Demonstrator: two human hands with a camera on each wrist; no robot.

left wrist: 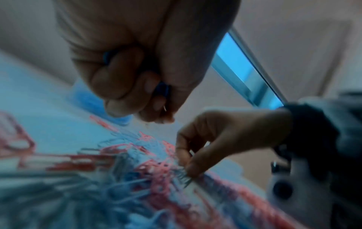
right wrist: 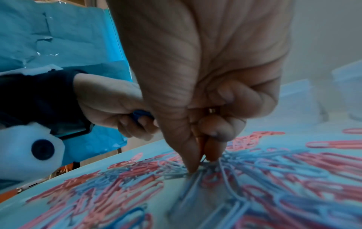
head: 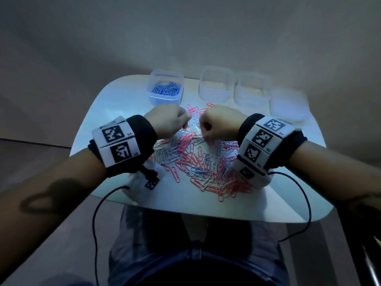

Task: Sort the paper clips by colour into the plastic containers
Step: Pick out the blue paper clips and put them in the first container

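Note:
A loose pile of pink, white and blue paper clips (head: 198, 162) covers the middle of the small white table (head: 115, 104). My left hand (head: 185, 120) hovers over the pile's far side, its curled fingers gripping a few blue clips (left wrist: 161, 91). My right hand (head: 203, 131) is beside it. Its thumb and forefinger reach down into the pile and pinch a pale clip (right wrist: 195, 172). Along the far edge stand clear plastic containers. The leftmost container (head: 152, 100) holds blue clips.
Two empty clear containers (head: 214, 93) (head: 252, 98) stand to the right of the blue one, and a lower clear tub (head: 288, 106) sits at the far right. Black cables hang from both wristbands past the table's near edge. My lap is below.

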